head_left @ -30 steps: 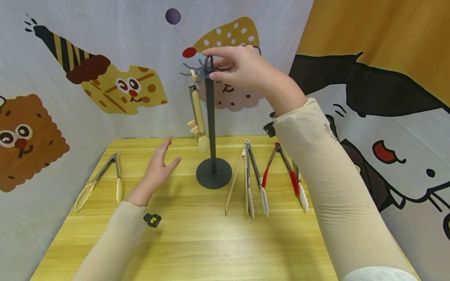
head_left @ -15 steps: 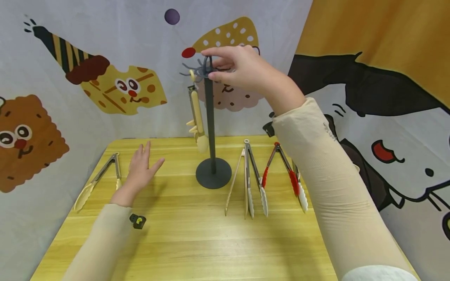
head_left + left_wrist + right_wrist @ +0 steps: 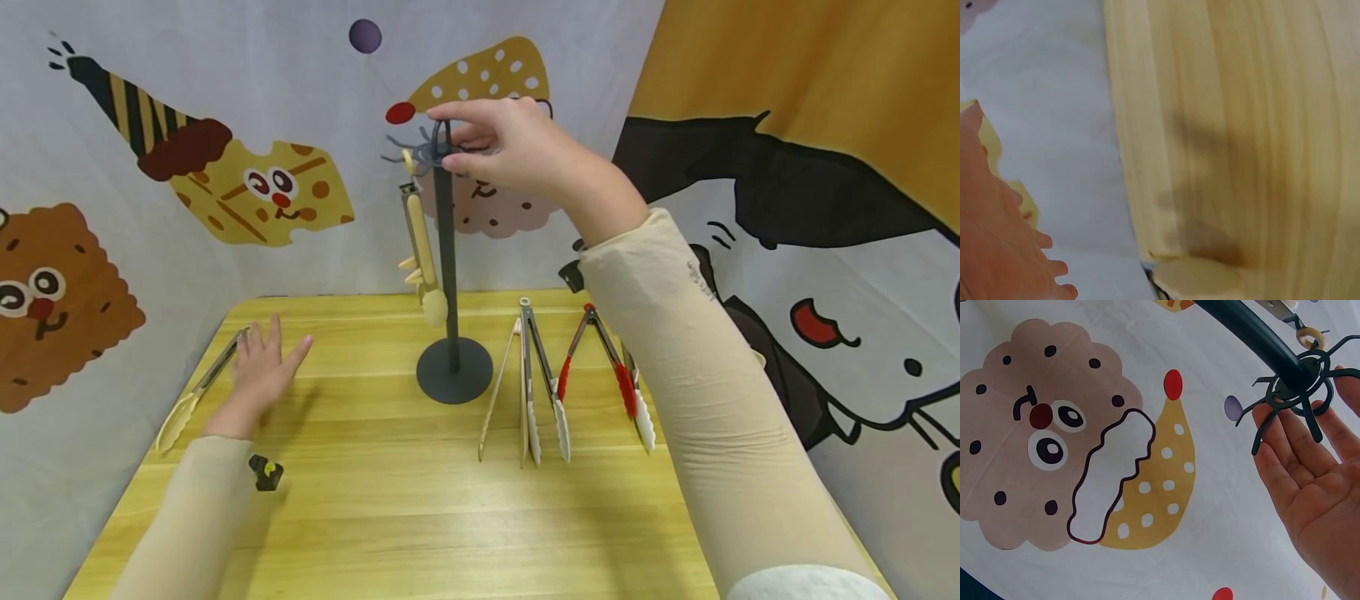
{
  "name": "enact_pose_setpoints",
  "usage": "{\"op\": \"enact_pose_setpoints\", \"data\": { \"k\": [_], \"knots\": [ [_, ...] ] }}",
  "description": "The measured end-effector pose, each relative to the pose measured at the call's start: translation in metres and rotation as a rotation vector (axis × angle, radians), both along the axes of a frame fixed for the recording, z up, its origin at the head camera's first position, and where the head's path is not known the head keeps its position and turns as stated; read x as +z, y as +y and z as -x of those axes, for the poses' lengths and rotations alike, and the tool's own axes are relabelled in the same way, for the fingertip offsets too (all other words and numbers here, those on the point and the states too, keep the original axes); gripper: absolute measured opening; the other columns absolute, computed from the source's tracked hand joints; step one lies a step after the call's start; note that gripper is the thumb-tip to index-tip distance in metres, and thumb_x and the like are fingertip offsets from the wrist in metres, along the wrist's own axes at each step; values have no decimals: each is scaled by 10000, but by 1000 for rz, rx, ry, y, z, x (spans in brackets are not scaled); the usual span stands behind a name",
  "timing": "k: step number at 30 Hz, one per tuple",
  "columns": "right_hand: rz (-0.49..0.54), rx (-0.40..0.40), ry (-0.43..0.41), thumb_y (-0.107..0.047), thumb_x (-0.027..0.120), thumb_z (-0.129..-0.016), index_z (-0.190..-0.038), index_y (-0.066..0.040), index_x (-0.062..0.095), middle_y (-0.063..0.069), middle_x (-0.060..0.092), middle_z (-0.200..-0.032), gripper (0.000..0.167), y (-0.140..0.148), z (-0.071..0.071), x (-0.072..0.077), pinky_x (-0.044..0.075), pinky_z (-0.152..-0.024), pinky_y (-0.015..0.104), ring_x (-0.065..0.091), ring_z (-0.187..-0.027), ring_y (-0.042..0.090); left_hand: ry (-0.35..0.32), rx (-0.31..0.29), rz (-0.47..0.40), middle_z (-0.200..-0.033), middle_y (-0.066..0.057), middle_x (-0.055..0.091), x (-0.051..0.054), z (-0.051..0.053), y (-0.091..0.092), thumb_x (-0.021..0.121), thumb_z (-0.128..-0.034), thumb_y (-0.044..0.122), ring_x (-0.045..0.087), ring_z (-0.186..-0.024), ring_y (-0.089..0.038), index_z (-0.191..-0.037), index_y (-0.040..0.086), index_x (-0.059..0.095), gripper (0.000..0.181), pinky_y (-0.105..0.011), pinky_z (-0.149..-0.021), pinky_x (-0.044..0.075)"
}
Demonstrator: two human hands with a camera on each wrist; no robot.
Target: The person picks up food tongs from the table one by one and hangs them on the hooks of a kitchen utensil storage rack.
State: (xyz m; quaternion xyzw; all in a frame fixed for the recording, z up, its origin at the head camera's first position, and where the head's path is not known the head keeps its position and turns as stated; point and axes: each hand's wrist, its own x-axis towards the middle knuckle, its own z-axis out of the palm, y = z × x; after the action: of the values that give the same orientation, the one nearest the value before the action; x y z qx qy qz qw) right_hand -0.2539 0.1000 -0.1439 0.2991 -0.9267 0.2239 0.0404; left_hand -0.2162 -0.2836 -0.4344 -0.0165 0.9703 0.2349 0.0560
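Observation:
A dark stand (image 3: 447, 258) with a ring of hooks at its top rises from a round base. My right hand (image 3: 517, 146) grips that top, thumb in front and fingers behind; the right wrist view shows the fingers (image 3: 1291, 447) against the hooks (image 3: 1310, 381). Folded cream-coloured tongs (image 3: 422, 242) hang from a hook on the stand's left. At the left, my left hand (image 3: 258, 375) is spread above cream-tipped tongs (image 3: 201, 387), covering part of them; whether it touches them I cannot tell. The left wrist view shows this hand (image 3: 1004, 231) with nothing held.
To the right of the stand lie several tongs: a thin beige pair (image 3: 498, 392), white-tipped ones (image 3: 531, 358) and red-tipped ones (image 3: 624, 379), with another white-tipped pair (image 3: 643, 421) partly behind. A printed cloth (image 3: 300, 67) stands behind the wooden table (image 3: 375, 517).
My left hand has moved left, from near the stand to over the cream-tipped tongs, its fingers still spread. The right hand has kept its hold on the stand's top.

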Motion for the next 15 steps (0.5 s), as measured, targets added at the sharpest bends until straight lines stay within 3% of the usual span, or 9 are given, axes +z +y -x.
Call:
{"op": "enact_pose_setpoints", "data": {
  "k": [7, 15],
  "knots": [
    [-7, -2, 5, -400, 558, -922, -1445, -361, 368, -29, 553, -1357, 558, 1, 1, 1, 386, -1057, 314, 515, -1245, 78, -52, 67, 19, -1464, -363, -235, -8, -1, -23, 184, -907, 703, -189, -1275, -644, -1474, 65, -198, 935, -782, -947, -26],
    [-17, -12, 3, -401, 556, -924, -1450, -362, 358, -45, 562, -1344, 564, 0, 0, 0, 386, -1053, 301, 524, -1227, 64, -137, 123, 43, -1414, -436, -226, -9, -8, -44, 225, -859, 760, -193, -1228, -689, -1471, 18, -176, 1042, -813, -903, 7]
  ]
}}
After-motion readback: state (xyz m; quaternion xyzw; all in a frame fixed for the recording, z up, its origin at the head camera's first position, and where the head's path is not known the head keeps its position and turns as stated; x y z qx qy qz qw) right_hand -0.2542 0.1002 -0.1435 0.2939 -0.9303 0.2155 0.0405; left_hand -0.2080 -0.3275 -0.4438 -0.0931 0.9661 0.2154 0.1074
